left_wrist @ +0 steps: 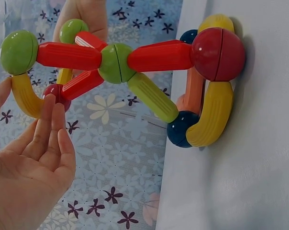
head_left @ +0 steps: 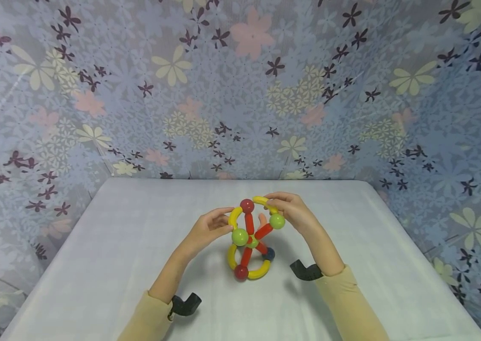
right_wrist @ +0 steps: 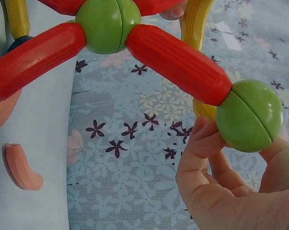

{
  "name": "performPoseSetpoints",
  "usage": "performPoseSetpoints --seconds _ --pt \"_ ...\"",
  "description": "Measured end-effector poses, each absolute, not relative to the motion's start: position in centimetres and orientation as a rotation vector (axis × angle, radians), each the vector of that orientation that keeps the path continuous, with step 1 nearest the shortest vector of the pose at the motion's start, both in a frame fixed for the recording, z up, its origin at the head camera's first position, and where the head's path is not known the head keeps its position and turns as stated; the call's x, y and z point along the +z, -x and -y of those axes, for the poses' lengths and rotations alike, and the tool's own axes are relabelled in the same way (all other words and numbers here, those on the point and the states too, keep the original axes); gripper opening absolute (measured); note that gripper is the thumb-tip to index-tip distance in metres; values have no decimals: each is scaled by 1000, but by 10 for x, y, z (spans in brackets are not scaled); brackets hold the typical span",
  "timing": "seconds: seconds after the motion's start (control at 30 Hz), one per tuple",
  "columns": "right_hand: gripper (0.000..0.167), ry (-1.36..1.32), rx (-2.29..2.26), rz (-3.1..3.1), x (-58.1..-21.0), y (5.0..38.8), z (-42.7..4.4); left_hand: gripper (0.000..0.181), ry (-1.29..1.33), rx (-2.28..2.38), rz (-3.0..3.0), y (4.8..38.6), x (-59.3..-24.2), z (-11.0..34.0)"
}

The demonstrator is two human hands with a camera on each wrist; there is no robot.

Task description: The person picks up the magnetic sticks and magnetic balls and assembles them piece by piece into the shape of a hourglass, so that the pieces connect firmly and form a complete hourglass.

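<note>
A magnetic ball-and-rod structure (head_left: 246, 255) stands on the table, its lower ring of curved rods and balls resting on the cloth. Red straight rods (left_wrist: 70, 56) run out from a central green ball (left_wrist: 116, 63). My left hand (head_left: 206, 232) pinches the upper left yellow curved rod (left_wrist: 26, 96), between a green ball (left_wrist: 19, 52) and a red ball (head_left: 247, 206). On the other side, my right hand (head_left: 297, 213) grips the upper right yellow curved rod (head_left: 261, 201) beside another green ball (right_wrist: 250, 115). That green ball partly hides the right fingers in the right wrist view.
A loose orange curved rod (right_wrist: 22, 167) lies on the table behind the structure. White cloth covers the table (head_left: 116, 246). A flower-patterned curtain (head_left: 240, 94) hangs beyond the far edge.
</note>
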State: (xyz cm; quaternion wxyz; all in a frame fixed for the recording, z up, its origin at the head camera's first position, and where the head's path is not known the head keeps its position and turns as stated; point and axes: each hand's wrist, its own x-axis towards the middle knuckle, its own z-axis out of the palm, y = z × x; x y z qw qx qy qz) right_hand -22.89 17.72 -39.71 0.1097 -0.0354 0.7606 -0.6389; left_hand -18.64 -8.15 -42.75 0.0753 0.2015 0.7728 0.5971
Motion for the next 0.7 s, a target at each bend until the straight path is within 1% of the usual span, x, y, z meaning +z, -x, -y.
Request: performPoseSetpoints --seconds 0.4,0.6,0.7 --pt "39 119 -1828 -2258 -399 230 -178 49 -552 1794 -2285 188 -426 82" --pt "40 91 -1856 -2255 -400 233 -171 35 -437 1882 -2257 191 -430 80" --pt "41 105 -1883 -2242 -401 236 -166 33 -375 1919 -2242 192 -431 80"
